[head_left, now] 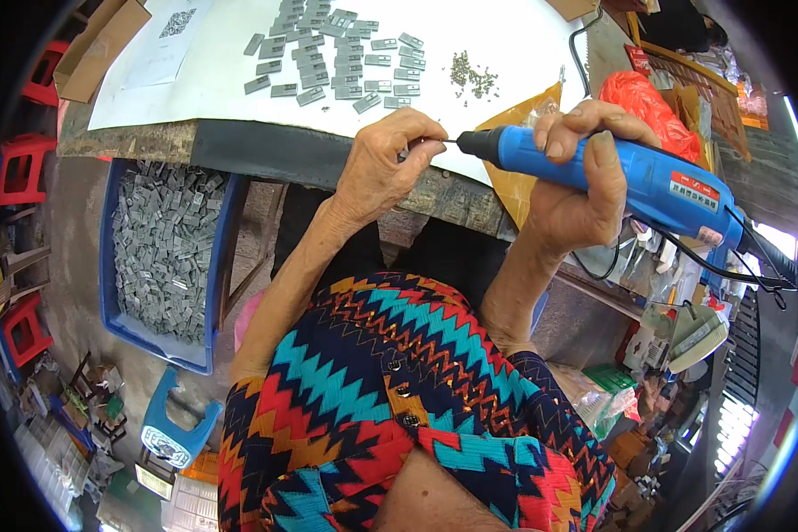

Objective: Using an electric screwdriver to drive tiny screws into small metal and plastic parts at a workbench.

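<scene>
My right hand (585,173) is wrapped round a blue electric screwdriver (634,173), held almost level with its black nose and thin bit pointing left. The bit's tip reaches the fingertips of my left hand (388,164), which are pinched together just above the table's front edge. A small grey piece shows between those fingers, mostly hidden by them. On the white sheet beyond lie several rows of grey rectangular plastic parts (348,66). To their right is a loose scatter of tiny brass-coloured screws (474,78).
A blue bin (211,293) full of grey parts stands below the table at left. Yellowish plastic film (510,191) lies near the table's edge, beside a red plastic bag (652,111). A black cable (727,270) trails from the tool. A blue stool (173,412) and red stools (28,168) stand around.
</scene>
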`<state>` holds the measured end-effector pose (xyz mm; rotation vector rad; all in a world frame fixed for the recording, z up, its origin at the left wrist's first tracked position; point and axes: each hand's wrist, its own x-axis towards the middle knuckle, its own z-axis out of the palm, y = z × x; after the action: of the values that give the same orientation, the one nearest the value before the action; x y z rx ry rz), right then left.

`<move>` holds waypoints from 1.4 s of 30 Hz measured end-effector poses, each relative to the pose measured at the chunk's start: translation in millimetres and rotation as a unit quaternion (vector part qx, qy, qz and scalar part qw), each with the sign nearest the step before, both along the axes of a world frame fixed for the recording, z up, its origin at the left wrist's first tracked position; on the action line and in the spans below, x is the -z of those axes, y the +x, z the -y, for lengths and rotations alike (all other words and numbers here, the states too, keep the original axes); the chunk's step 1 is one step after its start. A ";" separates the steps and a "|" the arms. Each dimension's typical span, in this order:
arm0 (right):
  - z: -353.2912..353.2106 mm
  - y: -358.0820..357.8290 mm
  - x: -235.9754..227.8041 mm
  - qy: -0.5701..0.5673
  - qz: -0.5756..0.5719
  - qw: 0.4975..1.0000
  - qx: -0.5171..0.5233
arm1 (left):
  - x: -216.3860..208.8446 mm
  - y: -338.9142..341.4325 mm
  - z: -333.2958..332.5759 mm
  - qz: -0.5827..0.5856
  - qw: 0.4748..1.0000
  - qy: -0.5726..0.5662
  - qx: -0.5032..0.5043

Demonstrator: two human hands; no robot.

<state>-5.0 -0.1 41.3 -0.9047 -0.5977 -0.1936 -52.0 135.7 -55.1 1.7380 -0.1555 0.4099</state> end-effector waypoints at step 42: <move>-0.4 2.2 7.7 -0.052 0.018 0.998 0.004 | 8.4 6.1 -43.8 0.013 0.905 0.379 -0.193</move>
<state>-2.8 0.3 33.6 -1.0069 -0.6417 -0.1881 -45.9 179.6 -63.6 2.5493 0.0229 0.7280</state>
